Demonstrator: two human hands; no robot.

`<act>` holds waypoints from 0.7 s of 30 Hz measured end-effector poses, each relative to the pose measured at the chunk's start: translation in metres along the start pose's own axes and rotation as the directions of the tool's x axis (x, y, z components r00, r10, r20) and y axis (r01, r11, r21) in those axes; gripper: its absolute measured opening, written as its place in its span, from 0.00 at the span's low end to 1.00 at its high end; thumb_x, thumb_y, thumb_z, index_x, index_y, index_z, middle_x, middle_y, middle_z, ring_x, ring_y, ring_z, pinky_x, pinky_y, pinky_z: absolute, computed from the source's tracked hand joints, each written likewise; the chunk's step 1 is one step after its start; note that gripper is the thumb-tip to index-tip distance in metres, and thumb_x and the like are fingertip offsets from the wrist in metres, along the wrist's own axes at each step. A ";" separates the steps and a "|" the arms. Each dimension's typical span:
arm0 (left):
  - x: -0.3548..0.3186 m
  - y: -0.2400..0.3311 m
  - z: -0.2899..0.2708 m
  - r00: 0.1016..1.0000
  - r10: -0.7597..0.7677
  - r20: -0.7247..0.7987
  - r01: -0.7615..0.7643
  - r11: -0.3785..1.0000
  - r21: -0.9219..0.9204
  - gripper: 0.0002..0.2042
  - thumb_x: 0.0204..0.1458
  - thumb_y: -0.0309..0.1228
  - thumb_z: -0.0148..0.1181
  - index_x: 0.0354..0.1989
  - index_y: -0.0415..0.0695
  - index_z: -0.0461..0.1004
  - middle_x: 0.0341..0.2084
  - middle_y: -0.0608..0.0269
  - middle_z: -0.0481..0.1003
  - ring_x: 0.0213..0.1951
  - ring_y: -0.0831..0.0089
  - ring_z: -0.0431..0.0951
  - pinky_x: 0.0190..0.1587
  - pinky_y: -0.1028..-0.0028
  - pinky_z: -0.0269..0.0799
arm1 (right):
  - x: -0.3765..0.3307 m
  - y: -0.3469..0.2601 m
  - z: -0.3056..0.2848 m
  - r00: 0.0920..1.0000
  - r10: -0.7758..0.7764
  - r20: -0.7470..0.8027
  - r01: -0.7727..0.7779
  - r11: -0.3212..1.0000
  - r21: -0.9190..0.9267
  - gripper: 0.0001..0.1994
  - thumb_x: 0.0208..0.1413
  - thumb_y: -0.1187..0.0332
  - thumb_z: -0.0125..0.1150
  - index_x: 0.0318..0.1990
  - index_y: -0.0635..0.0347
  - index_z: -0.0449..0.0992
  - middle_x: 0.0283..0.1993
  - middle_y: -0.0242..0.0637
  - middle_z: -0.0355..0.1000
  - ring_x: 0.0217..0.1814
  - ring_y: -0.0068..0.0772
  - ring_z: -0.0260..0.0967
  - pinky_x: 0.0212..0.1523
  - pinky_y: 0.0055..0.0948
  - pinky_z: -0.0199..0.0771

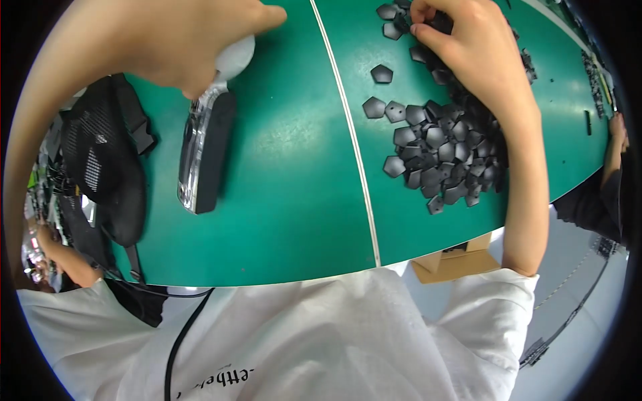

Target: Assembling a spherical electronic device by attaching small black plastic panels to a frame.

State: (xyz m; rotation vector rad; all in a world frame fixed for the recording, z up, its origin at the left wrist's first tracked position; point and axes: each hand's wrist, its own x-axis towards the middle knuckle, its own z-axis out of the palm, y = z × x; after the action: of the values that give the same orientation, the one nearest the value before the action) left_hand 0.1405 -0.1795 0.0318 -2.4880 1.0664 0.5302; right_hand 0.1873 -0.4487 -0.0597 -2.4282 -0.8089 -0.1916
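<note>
My left hand (187, 40) is at the upper left, curled over the top of a handheld device (207, 147). One finger points out to the right. The device has a black and chrome handle and a rounded silvery-white head, partly covered by my hand. At the upper right, my right hand (468, 47) has thumb and forefinger closed together among small black pentagonal pieces, with a dark piece between the tips. Beneath its wrist lies a heap of these black pentagonal pieces (435, 138), some with tiny holes. A single pentagonal piece (382, 74) lies apart from the heap.
A black mesh bag (100, 147) with straps lies at the left of the green table (287, 200). A pale strip (348, 120) crosses the tabletop. Below the edge stands a cardboard box (461, 264). Other people's arms (70, 260) show at both sides.
</note>
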 end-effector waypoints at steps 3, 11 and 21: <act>-0.010 -0.004 0.005 0.999 -0.027 0.036 0.026 0.999 0.024 0.18 0.41 0.31 0.68 0.43 0.37 0.78 0.36 0.50 0.81 0.33 0.52 0.79 0.39 0.59 0.78 | 0.003 0.001 -0.006 0.998 0.051 -0.032 -0.050 0.998 0.045 0.07 0.47 0.74 0.62 0.34 0.67 0.79 0.35 0.42 0.75 0.36 0.44 0.71 0.41 0.35 0.72; -0.020 -0.011 0.018 0.982 -0.149 0.120 0.155 0.987 -0.038 0.34 0.18 0.29 0.82 0.45 0.46 0.80 0.40 0.56 0.82 0.38 0.52 0.78 0.48 0.59 0.81 | -0.001 -0.002 -0.003 0.992 0.123 -0.034 -0.120 0.990 0.079 0.07 0.48 0.75 0.62 0.34 0.68 0.79 0.35 0.42 0.75 0.36 0.43 0.70 0.41 0.34 0.71; -0.014 -0.037 0.017 0.962 0.106 0.250 -0.041 0.967 -0.250 0.25 0.43 0.29 0.66 0.53 0.32 0.73 0.31 0.46 0.80 0.31 0.50 0.79 0.36 0.59 0.77 | 0.003 0.001 -0.001 0.988 0.152 -0.012 -0.149 0.982 0.118 0.07 0.48 0.76 0.62 0.35 0.69 0.78 0.35 0.42 0.74 0.36 0.41 0.69 0.41 0.32 0.71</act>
State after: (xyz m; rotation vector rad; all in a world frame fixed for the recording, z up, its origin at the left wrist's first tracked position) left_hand 0.1560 -0.1393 0.0307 -2.4939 1.0449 1.0382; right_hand 0.1904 -0.4484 -0.0580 -2.3606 -0.6063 -0.1085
